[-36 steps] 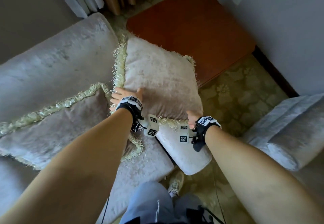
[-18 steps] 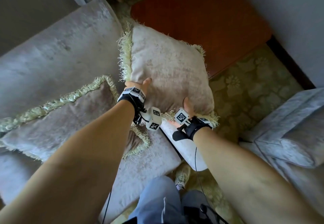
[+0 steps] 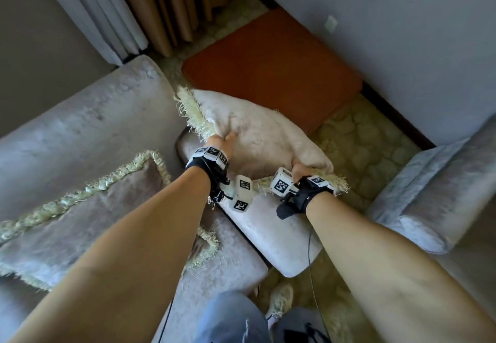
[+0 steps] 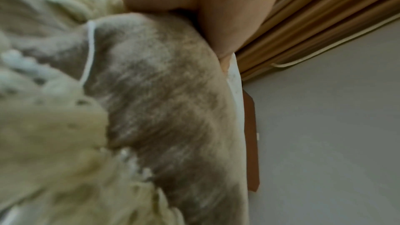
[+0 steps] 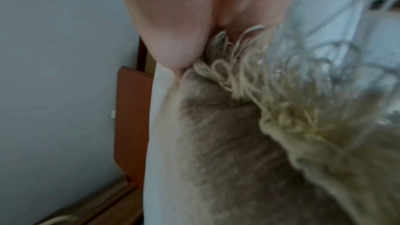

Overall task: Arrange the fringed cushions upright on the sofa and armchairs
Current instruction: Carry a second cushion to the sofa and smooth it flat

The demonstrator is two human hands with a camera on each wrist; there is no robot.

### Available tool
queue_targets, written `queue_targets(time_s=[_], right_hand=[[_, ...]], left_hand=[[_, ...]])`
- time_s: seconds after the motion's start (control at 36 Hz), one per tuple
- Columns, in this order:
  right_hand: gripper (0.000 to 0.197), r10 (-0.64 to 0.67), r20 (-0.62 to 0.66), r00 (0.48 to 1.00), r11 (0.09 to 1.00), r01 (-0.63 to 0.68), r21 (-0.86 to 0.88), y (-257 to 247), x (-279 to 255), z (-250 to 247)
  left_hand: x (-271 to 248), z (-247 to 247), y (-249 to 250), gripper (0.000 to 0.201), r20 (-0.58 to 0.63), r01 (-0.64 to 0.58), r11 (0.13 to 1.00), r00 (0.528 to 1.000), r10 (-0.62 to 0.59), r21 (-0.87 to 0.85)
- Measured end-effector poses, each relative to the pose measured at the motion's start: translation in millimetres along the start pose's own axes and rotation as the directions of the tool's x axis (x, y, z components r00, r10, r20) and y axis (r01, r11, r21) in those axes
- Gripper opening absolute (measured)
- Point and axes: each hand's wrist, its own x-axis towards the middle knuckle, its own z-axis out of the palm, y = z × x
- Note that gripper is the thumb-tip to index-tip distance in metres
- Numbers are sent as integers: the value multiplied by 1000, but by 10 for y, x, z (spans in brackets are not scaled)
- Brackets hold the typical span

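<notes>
A pale beige fringed cushion (image 3: 264,138) lies tilted over the sofa's armrest (image 3: 271,227). My left hand (image 3: 224,138) grips its left fringed edge, with the fabric bunched under the thumb. At the near right corner my right hand (image 3: 300,169) grips the cushion, the fringe spilling beside the wrist. In the left wrist view the cushion (image 4: 164,95) fills the frame under my palm. The right wrist view shows my thumb pressed into the cushion (image 5: 216,143) beside its fringe. A second fringed cushion (image 3: 88,208) lies flat on the sofa seat to the left.
The sofa backrest (image 3: 80,122) runs along the left. An orange-brown wooden side table (image 3: 271,66) stands behind the cushion, curtains (image 3: 150,7) beyond it. An armchair (image 3: 442,195) sits at the right across patterned carpet (image 3: 370,149). My knees and a shoe are below.
Both hands went from pressing flat on the cushion to gripping its edges. The cushion has crumpled and come nearer, tilting off its flat spread.
</notes>
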Motion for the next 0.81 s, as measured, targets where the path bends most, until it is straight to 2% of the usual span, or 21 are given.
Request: queue_targets(time_s=[0.06, 0.08, 0.14, 0.25, 0.36, 0.44, 0.5, 0.58, 0.64, 0.72, 0.81], right_hand=[[30, 33, -19, 999, 997, -31, 70, -114, -158, -251], [28, 28, -35, 999, 999, -27, 26, -188, -225, -357], [33, 11, -46, 999, 985, -19, -174, -289, -275, -586], [41, -20, -67, 998, 938, -5, -348, -354, -300, -1093], [47, -27, -112, 993, 978, 3, -209, -309, -405, -1561], [56, -16, -136, 991, 981, -11, -195, -227, -507, -1952], [61, 2, -185, 983, 993, -25, -119, -141, -549, -2223], [47, -11, -243, 970, 1000, 13, 8, -4, -694, -2617], [43, -11, -226, 974, 1000, 8, -15, 83, -732, -2842], [38, -51, -218, 975, 996, 66, 61, 298, -880, -3306], [24, -61, -241, 969, 987, 95, 131, 685, -933, -3757]], left_hand=[[-177, 2, 194, 61, 21, -31, 1000, 999, 31, -3], [-235, 8, 274, 60, 24, -51, 999, 998, 51, 1], [-325, 53, 456, 58, 13, -117, 993, 993, 117, 13], [-584, 159, 820, 55, 53, -214, 975, 976, 211, 66], [-850, 330, 1158, 58, 104, -270, 956, 960, 259, 113], [-1141, 506, 1384, 77, 157, -255, 955, 960, 232, 153], [-1292, 650, 1520, 87, 186, -287, 943, 949, 255, 168], [-1478, 907, 1685, 88, 208, -327, 925, 935, 287, 193], [-1637, 1058, 1776, 84, 228, -358, 910, 923, 311, 209], [-1989, 1379, 1901, 76, 281, -409, 888, 896, 345, 213], [-2199, 1753, 2033, 70, 308, -419, 891, 883, 354, 176]])
